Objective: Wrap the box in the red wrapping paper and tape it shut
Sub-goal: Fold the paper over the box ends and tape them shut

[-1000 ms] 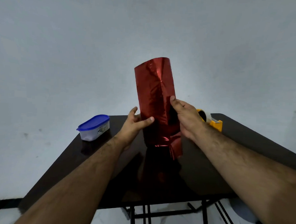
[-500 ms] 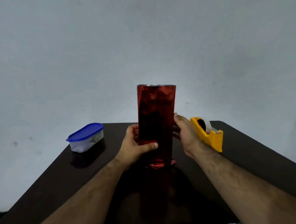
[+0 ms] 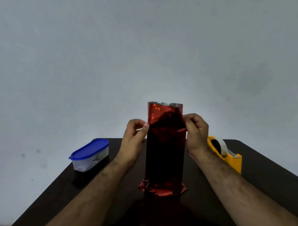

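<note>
Counting one red-wrapped box (image 3: pixel 165 150), one yellow tape dispenser (image 3: pixel 228 154), one blue-lidded plastic tub (image 3: pixel 89 154), one dark table (image 3: pixel 269 167). Plus two hands: left hand (image 3: pixel 135 136), right hand (image 3: pixel 195 131).

Both forearms are being shown bare and hairy; nothing is being worn on the left hand (image 3: pixel 135 137) or right hand (image 3: pixel 196 133).

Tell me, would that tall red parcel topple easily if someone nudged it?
Probably. The parcel stands tall and narrow on crumpled paper at its foot, so its footing looks uneven. Both hands, left and right, pinch its upper edges. The shiny paper may also be slippery.
</note>
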Demonstrator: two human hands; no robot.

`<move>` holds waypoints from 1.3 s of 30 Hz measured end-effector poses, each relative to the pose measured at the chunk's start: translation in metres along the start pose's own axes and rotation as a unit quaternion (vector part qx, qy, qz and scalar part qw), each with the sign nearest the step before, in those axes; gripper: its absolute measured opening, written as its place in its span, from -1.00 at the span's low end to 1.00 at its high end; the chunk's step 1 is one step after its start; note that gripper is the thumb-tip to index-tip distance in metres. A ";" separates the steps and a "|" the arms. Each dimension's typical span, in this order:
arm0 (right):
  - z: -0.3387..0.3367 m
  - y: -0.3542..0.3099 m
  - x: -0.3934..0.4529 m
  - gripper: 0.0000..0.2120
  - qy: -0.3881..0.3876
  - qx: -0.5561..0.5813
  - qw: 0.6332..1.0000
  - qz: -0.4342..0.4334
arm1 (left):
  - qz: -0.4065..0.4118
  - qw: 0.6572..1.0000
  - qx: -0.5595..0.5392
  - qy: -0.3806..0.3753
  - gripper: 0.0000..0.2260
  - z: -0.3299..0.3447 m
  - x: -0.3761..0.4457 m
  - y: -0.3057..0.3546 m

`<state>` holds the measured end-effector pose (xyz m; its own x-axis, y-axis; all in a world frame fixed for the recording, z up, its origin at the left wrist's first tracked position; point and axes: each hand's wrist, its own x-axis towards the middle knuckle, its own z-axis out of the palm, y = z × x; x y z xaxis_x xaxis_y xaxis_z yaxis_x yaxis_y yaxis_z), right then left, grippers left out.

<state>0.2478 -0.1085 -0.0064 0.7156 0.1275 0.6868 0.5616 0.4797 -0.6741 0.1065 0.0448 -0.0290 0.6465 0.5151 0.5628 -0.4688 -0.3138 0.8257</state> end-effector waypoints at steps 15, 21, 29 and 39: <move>0.007 0.006 0.052 -0.86 -0.185 -0.087 0.978 -0.047 | -0.052 0.985 0.024 -0.166 -0.77 -0.004 0.084 0.041; -0.002 -0.009 0.043 -0.77 -0.188 -0.168 0.961 -0.117 | 0.022 0.984 0.048 -0.173 -0.68 -0.023 0.091 0.040; -0.004 -0.021 0.041 -0.63 -0.216 -0.263 0.939 -0.057 | -0.027 0.961 0.100 -0.256 -0.77 -0.024 0.081 0.036; -0.005 -0.039 0.040 -0.51 -0.320 -0.244 0.915 0.038 | -0.053 0.949 0.146 -0.274 -0.56 -0.021 0.071 0.054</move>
<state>0.2562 -0.1261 0.0461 0.4583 0.7006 0.5470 0.7508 0.0242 -0.6601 0.1149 0.0814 0.0545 0.9343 0.0882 0.3453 -0.2489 -0.5319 0.8094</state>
